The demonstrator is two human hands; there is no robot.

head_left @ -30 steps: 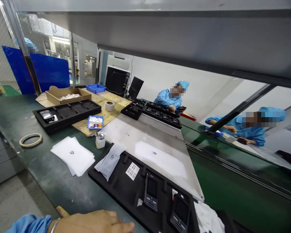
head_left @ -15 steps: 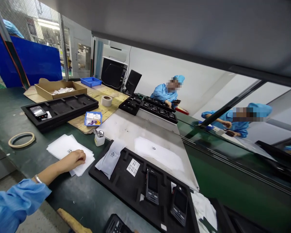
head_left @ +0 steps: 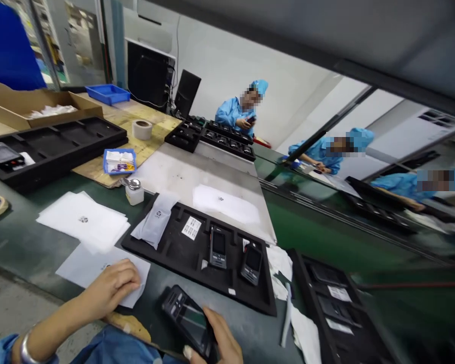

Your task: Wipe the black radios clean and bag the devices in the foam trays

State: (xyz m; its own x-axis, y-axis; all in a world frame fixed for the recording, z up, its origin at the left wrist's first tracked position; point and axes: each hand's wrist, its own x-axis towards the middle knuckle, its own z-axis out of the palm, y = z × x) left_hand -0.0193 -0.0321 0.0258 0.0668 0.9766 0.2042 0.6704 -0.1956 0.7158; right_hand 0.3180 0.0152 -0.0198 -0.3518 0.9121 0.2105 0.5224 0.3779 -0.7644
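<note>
My left hand (head_left: 111, 286) rests with curled fingers on a single white bag (head_left: 84, 266) lying at the near edge of the green bench, pinching it. My right hand (head_left: 217, 339) grips a black handheld device (head_left: 186, 319) at the bottom of the view. In front of the hands lies a black foam tray (head_left: 182, 255) with two more devices (head_left: 217, 247), a label sheet (head_left: 191, 228) and a white bag (head_left: 155, 221) draped over its left end. A stack of white bags (head_left: 82, 220) lies to the left.
A small white bottle (head_left: 134, 191), a little blue bin (head_left: 119, 161), a tape roll (head_left: 141, 129), another black tray (head_left: 53, 146) and a cardboard box (head_left: 38, 106) stand behind. A further tray (head_left: 335, 306) sits right. Three people in blue work across the green conveyor (head_left: 326, 227).
The view swung down and right. My left hand drew one white bag from the stack to the bench's near edge. My right hand came into view holding the black device.
</note>
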